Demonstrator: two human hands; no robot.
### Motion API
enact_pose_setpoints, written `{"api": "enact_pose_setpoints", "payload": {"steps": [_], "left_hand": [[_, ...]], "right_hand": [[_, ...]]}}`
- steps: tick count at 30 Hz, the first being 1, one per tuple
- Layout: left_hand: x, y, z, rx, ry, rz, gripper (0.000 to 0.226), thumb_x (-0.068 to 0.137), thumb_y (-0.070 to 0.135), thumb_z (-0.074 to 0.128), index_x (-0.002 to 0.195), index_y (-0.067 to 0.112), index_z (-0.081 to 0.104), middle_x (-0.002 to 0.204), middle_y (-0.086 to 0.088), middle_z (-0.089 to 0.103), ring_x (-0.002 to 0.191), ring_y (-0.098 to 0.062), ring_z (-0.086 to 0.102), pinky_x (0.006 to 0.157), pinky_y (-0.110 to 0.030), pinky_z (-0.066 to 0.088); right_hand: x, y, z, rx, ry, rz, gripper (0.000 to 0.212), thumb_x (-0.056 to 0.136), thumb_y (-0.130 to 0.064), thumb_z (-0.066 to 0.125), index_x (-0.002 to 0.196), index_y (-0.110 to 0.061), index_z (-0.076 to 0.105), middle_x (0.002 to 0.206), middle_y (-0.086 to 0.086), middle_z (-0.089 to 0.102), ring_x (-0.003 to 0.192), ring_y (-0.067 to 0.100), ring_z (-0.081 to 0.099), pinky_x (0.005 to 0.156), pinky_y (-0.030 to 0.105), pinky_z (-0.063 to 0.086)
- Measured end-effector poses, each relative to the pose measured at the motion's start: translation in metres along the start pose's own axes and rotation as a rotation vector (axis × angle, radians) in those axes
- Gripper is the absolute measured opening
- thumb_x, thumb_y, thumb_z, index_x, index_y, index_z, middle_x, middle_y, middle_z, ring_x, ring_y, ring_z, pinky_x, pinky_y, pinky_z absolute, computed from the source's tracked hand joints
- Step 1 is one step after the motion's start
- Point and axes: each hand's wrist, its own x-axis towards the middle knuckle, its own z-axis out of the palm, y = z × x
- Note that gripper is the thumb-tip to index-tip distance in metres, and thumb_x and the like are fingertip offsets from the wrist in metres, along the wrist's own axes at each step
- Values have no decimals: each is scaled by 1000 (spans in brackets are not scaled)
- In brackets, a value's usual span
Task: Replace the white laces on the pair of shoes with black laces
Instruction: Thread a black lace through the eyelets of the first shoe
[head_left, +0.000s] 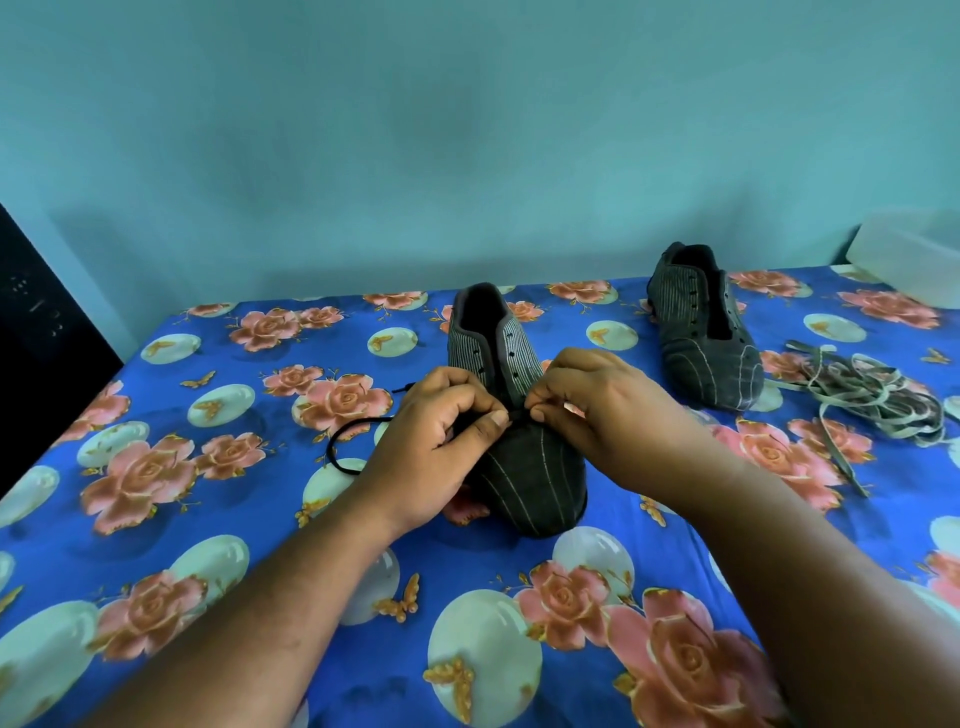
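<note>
Your left hand (436, 441) and right hand (597, 410) pinch the black lace (358, 441) at the lowest eyelets of the near striped shoe (524, 457) on the floral sheet (519, 649). Uneven pulls could leave mismatched ends; loose white laces (872, 400) beside the bare second shoe (706, 338) might tangle in.

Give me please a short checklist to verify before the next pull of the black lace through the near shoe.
1. Both hands pinch the black lace: left hand and right hand meet at the lowest eyelets. Ok.
2. Near shoe stands flat on the floral sheet. Ok.
3. Upper eyelets free for lacing. Ok.
4. Loose lace loop on the left lies free, no knot seen. Ok.
5. Lace tip inside the eyelet: hidden by fingers. Cannot tell.
6. White laces lie apart, beside the far shoe, which has no lace. Ok.
</note>
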Motion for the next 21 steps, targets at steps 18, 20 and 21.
{"api": "enact_pose_setpoints", "payload": {"steps": [18, 20, 21], "left_hand": [[-1, 1, -1, 29, 38, 12, 8, 96, 23, 69, 89, 21, 72, 106, 12, 56, 105, -9, 59, 88, -17, 45], [-1, 0, -2, 42, 40, 10, 8, 96, 24, 69, 91, 20, 73, 104, 17, 55, 105, -8, 58, 86, -16, 44], [-1, 0, -2, 48, 40, 12, 8, 96, 25, 69, 91, 20, 74, 104, 18, 55, 105, -7, 58, 85, -15, 44]], "right_hand": [[0, -1, 3, 116, 53, 59, 21, 92, -50, 54, 102, -40, 70, 92, -17, 60, 91, 14, 57, 78, 47, 51], [1, -1, 2, 139, 59, 45, 19, 93, -48, 54, 99, -38, 69, 91, -17, 60, 90, 14, 56, 77, 47, 51], [1, 0, 1, 172, 52, 56, 18, 93, -48, 53, 97, -38, 67, 91, -17, 60, 91, 14, 56, 77, 48, 51]]}}
